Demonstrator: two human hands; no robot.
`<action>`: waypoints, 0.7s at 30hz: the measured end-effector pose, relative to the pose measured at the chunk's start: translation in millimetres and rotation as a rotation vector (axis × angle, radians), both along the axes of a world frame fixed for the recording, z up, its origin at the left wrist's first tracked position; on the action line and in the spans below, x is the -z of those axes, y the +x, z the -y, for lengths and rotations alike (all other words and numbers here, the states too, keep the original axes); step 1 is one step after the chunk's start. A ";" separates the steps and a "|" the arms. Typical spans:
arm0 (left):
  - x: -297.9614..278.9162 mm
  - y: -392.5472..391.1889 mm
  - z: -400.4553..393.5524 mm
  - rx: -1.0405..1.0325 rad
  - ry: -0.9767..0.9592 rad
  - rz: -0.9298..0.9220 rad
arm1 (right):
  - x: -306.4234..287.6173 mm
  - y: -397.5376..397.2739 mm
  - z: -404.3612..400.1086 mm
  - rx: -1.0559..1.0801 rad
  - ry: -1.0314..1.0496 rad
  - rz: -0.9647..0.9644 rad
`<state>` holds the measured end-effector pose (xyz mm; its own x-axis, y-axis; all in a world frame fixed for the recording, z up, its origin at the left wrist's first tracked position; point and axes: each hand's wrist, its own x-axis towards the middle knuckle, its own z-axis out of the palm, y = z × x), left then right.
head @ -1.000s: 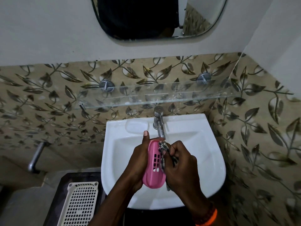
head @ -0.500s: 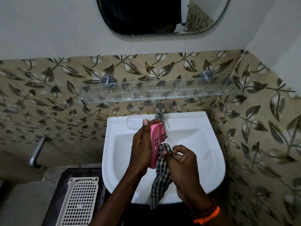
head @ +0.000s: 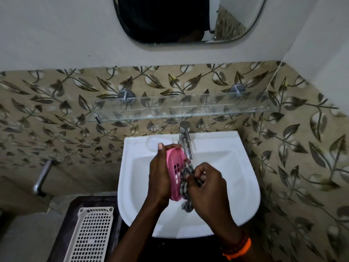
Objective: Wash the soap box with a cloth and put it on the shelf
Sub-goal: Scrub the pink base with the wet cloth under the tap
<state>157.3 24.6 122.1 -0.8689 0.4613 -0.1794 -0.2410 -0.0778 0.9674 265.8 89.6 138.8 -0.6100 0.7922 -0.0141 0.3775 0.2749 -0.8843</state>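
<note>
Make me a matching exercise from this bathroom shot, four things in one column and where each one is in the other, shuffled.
Things:
1. soap box
2. cloth
3. glass shelf
4. white basket

Places:
A. on the wall above the tap
B. gripped by the left hand
C. lower left, beside the sink
D. held in the right hand

Pairs: 1-B, 2-D, 3-A, 4-C

pink slotted soap box (head: 174,171) on edge over sink, checked cloth (head: 186,178) against it, glass shelf (head: 188,108) above
</note>
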 end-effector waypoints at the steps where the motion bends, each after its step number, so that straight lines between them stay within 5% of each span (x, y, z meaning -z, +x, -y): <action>1: -1.9 -4.0 -0.1 -0.007 0.034 0.015 | 3.5 4.0 4.3 -0.014 -0.027 0.020; 6: 1.6 1.3 0.4 0.022 0.037 0.046 | -0.3 -0.2 -1.4 0.042 -0.117 -0.081; 10: 1.6 9.8 -0.8 0.039 0.012 0.238 | -18.1 -18.9 -10.2 0.091 0.030 -0.171; 21: -4.9 -18.2 6.3 0.221 0.167 0.657 | -5.8 18.8 13.0 -0.359 0.441 -0.157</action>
<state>139.1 18.3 127.0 -0.4878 0.6815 -0.5455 -0.7976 -0.0940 0.5958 284.5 76.6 144.6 -0.8089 0.4465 0.3824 0.0664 0.7157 -0.6952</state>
